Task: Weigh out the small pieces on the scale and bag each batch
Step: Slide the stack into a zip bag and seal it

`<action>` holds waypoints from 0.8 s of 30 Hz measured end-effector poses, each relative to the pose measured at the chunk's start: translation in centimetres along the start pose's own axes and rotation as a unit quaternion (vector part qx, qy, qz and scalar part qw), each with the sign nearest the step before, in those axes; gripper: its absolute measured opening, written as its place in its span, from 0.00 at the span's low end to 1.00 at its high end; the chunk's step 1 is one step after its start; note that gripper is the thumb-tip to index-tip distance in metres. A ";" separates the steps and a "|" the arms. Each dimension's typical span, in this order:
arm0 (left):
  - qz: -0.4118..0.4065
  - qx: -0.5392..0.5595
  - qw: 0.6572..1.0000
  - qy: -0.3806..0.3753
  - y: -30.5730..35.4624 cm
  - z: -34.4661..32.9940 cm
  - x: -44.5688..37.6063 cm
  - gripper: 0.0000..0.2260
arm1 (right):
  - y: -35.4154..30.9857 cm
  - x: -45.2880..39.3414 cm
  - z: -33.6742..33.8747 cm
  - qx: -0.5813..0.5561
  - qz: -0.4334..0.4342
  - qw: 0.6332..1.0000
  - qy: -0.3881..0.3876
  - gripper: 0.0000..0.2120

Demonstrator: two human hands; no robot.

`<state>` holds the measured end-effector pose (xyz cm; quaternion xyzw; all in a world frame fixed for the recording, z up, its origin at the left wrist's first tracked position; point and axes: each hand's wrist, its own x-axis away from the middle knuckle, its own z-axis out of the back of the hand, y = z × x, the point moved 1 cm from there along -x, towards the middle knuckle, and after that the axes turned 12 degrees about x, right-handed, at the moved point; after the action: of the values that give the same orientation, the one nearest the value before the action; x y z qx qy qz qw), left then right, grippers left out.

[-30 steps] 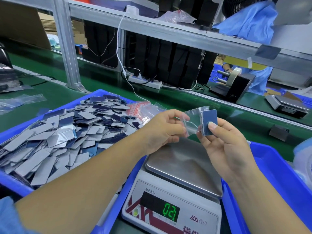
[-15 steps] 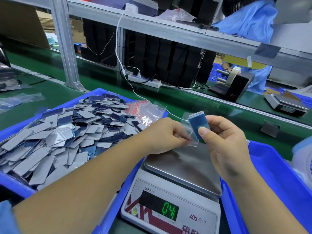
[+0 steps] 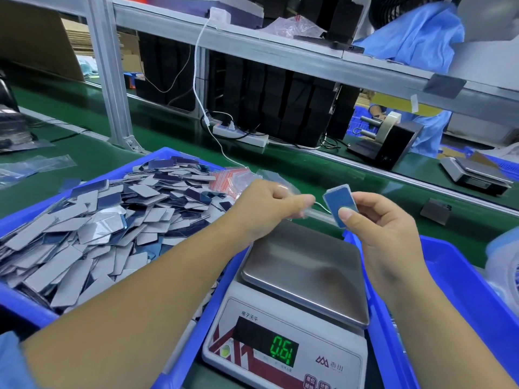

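My right hand (image 3: 384,220) pinches a small stack of blue pieces (image 3: 338,202) between thumb and fingers, above the far edge of the scale (image 3: 303,279). My left hand (image 3: 269,206) pinches a small clear bag (image 3: 302,210) just left of the stack. The scale's steel pan is bare and its green display (image 3: 283,352) reads 0.61. A heap of grey and dark blue pieces (image 3: 92,226) fills the blue bin (image 3: 19,304) on the left.
Red-striped zip bags (image 3: 227,178) lie at the heap's far edge. A second blue bin (image 3: 460,290) stands on the right. Beyond the green belt (image 3: 323,169) are a power strip (image 3: 241,136), a tape dispenser (image 3: 387,136) and another scale (image 3: 474,172).
The blue stack has come out from against the bag and now sits apart to its right. The display went from 0.2 through 0.4 to 0.61.
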<state>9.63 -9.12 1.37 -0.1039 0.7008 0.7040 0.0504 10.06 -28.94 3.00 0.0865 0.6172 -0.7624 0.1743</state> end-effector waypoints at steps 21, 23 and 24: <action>0.096 0.117 0.988 -0.028 0.0 0.4 -0.2 0.17 | 1.7 0.0 -0.4 0.472 -0.003 0.869 -0.148 0.09; 0.110 0.133 0.984 -0.037 0.5 0.2 0.0 0.09 | 1.7 0.1 -0.5 0.475 0.006 0.868 -0.144 0.10; 0.114 0.140 0.983 -0.041 0.5 0.1 0.0 0.11 | 1.8 0.1 -0.5 0.468 0.008 0.872 -0.139 0.09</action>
<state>9.54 -8.99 1.82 0.0134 0.7973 0.6033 0.0126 10.61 -28.79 1.25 0.0563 0.1564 -0.9648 0.2037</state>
